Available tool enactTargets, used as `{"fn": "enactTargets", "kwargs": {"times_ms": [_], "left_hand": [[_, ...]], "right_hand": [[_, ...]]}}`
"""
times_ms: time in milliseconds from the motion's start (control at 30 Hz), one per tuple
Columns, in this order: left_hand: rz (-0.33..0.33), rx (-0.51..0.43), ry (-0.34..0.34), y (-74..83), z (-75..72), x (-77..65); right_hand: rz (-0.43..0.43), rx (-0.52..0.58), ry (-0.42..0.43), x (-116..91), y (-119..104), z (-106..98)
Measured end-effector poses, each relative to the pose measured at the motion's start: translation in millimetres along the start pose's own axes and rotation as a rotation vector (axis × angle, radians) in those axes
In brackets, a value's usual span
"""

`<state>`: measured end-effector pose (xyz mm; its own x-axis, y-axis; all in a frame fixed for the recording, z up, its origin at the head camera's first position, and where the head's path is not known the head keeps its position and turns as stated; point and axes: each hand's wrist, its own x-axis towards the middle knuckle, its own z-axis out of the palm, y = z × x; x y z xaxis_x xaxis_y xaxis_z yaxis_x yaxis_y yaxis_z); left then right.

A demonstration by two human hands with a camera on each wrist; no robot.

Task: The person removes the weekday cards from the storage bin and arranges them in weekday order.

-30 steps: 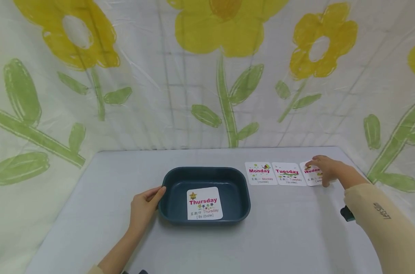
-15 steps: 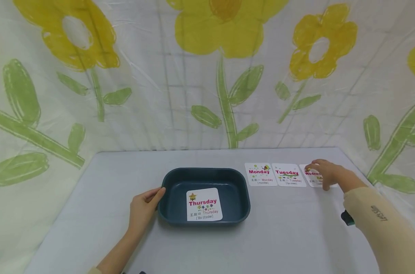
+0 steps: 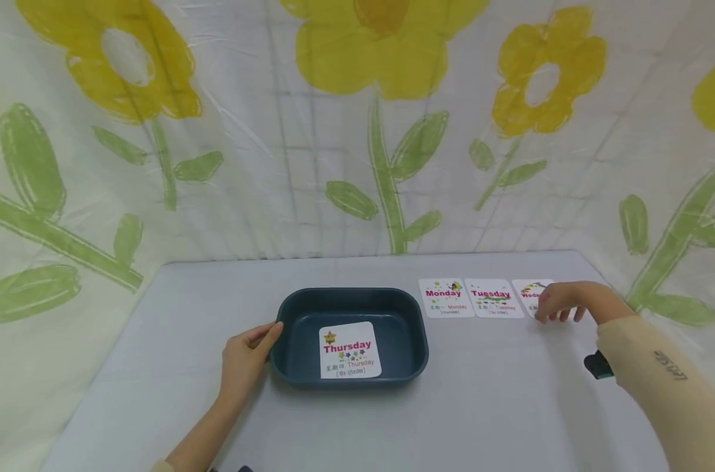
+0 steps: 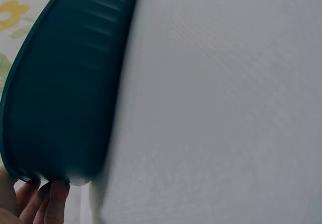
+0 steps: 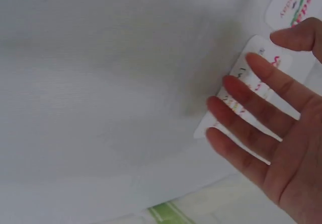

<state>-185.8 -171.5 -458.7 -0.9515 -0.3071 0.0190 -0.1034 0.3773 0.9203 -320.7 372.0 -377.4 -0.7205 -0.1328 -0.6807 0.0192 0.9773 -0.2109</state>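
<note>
A dark teal plastic basin sits mid-table with a white Thursday card lying inside it. My left hand pinches the basin's left rim, thumb on top and fingers against the outer wall, as the left wrist view also shows. To the right, a Monday card and a Tuesday card lie side by side. Beyond them is a Wednesday card, partly hidden by my right hand. In the right wrist view that hand's fingers are spread over the Wednesday card, holding nothing.
A white table bears everything. Behind it hangs a white cloth printed with yellow flowers and green leaves, reaching down to the table's back edge. The basin stands left of the cards.
My right hand has drawn back slightly and its fingers now point downward, showing more of the Wednesday card's upper part. My left hand and the basin hold their place.
</note>
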Motion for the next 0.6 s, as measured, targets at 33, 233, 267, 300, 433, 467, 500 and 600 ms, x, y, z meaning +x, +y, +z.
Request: {"fn": "enactTargets", "kwargs": {"times_ms": [33,233,267,300,433,467,500,600], "left_hand": [[-0.002,-0.001,0.000,-0.1,-0.3,0.1],[-0.010,0.001,0.002,0.7,-1.1,-0.1],[-0.010,0.000,0.000,0.9,-1.1,-0.2],[-0.011,-0.002,-0.003,0.9,-1.1,-0.2],[-0.010,-0.005,-0.014,1.0,-1.2,-0.2],[-0.008,-0.003,-0.016,1.1,-1.2,-0.1],[-0.007,0.000,-0.017,1.1,-1.2,-0.1],[-0.008,0.008,-0.017,1.2,-1.1,-0.2]], "right_hand": [[0.037,0.033,-0.043,-3,-2,-2],[0.172,0.110,-0.122,-13,-13,-5],[0.181,0.110,-0.126,-13,-13,-4],[0.189,0.110,-0.127,-14,-14,-4],[0.187,0.098,-0.142,-16,-17,1],[0.179,0.092,-0.146,-15,-19,2],[0.170,0.085,-0.150,-15,-21,3],[0.126,0.056,-0.162,-13,-30,3]]}}
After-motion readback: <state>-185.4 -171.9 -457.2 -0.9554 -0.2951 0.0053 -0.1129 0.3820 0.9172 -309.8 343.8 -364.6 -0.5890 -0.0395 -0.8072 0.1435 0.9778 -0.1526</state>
